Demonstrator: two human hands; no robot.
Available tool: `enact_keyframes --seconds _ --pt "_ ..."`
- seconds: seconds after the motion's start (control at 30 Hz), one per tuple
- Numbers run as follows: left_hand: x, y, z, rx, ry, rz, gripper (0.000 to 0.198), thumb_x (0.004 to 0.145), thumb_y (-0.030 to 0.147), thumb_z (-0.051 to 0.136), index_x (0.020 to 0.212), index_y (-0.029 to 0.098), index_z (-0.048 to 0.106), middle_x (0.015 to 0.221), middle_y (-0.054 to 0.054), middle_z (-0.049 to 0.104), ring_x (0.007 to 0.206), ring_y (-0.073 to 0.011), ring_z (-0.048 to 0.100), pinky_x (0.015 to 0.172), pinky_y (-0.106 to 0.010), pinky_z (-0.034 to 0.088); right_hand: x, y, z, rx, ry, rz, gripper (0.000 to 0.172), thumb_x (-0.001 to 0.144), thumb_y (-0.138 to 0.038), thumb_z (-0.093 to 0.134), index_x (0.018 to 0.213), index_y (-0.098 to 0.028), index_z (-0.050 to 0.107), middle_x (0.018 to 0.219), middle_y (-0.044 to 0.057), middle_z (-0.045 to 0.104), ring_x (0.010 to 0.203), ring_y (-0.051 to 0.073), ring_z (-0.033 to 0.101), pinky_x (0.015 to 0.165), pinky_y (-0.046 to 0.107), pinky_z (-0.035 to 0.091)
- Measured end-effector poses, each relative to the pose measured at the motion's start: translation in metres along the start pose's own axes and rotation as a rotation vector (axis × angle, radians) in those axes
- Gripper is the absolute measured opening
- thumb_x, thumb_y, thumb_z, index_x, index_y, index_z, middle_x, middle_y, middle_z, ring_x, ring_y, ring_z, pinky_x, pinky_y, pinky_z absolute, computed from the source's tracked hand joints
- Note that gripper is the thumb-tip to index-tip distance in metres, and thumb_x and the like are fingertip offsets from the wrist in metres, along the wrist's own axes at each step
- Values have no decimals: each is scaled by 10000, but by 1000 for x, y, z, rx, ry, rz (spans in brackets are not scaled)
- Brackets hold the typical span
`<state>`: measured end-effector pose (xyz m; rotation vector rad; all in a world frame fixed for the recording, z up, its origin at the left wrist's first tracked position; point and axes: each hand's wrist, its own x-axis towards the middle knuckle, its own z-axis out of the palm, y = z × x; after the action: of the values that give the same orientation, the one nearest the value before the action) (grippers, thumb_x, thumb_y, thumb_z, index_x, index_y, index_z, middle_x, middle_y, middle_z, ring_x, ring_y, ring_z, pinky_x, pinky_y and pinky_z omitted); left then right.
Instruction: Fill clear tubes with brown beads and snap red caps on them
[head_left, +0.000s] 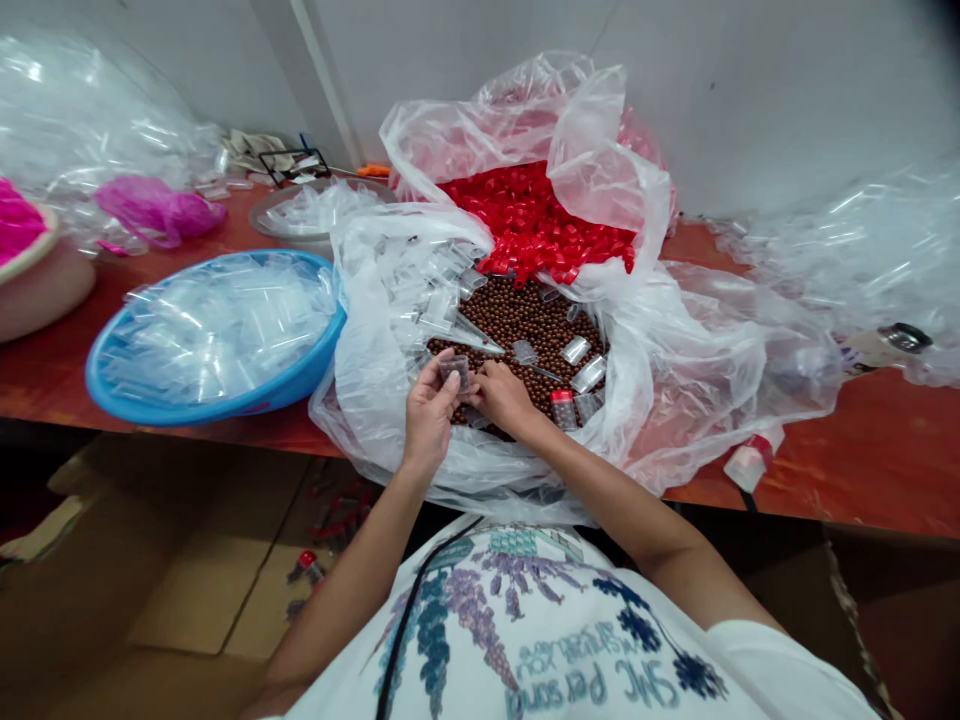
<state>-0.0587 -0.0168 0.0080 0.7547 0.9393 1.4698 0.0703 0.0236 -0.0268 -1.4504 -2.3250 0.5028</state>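
Observation:
My left hand (429, 415) pinches a small clear plastic tube (454, 373) between thumb and fingers, above a bed of brown beads (510, 318). Close beside it, my right hand (506, 397) has its fingers curled together at the tube's end. Whatever those fingers hold is hidden. Near my right wrist lies a filled tube with a red cap (562, 410). A few loose clear tubes (588, 374) rest on the beads, and a pile of them (431, 295) sits on the left side. A pointed clear tool (480, 335) lies across the beads.
White plastic sheeting (652, 360) surrounds the beads. Behind is a bag of red caps (540, 215). To the left, a blue basin (217, 408) holds clear plastic pieces. A white and red object (752, 460) lies near the table edge. Below left is cardboard (202, 560).

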Motion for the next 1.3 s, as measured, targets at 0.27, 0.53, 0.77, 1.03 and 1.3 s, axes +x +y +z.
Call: enact_keyframes --seconds 0.27,0.53,0.77,1.03,1.3 --pt "-5 -5 -2 46 -43 -78 448 701 298 711 1123 192 604 1054 -54 634 873 -159 617 745 -291 544 -22 21 -39 1092 22 173 383 793 -354 616 1142 -222 529 815 -9 662 757 137 618 668 242 480" --pt "-10 -25 8 156 -206 -149 439 690 285 717 1114 193 653 1144 -67 629 975 -221 591 764 -327 544 -47 27 -62 890 29 77 315 825 -373 580 1104 -233 627 1112 34 632 1030 171 577 945 335 419" --pt "-11 -29 7 254 -288 -158 461 707 307 703 1151 194 644 1141 -68 643 1002 -230 587 800 -326 524 -58 31 -71 779 29 46 319 883 -270 473 1177 -251 595 1154 21 633 1071 160 570 968 332 407" --pt "-12 -30 11 268 -320 -170 483 714 309 698 1169 163 631 1110 -68 661 966 -212 598 796 -297 504 -64 21 -61 560 145 30 342 906 -220 384 1183 -209 583 1125 61 626 991 160 592 885 314 460" --pt "-12 -28 7 259 -336 -174 447 709 288 708 1140 182 653 1106 -63 659 951 -207 597 757 -279 510 -69 9 -54 582 179 -18 288 923 -329 415 1113 -218 601 996 46 637 887 144 594 812 284 467"
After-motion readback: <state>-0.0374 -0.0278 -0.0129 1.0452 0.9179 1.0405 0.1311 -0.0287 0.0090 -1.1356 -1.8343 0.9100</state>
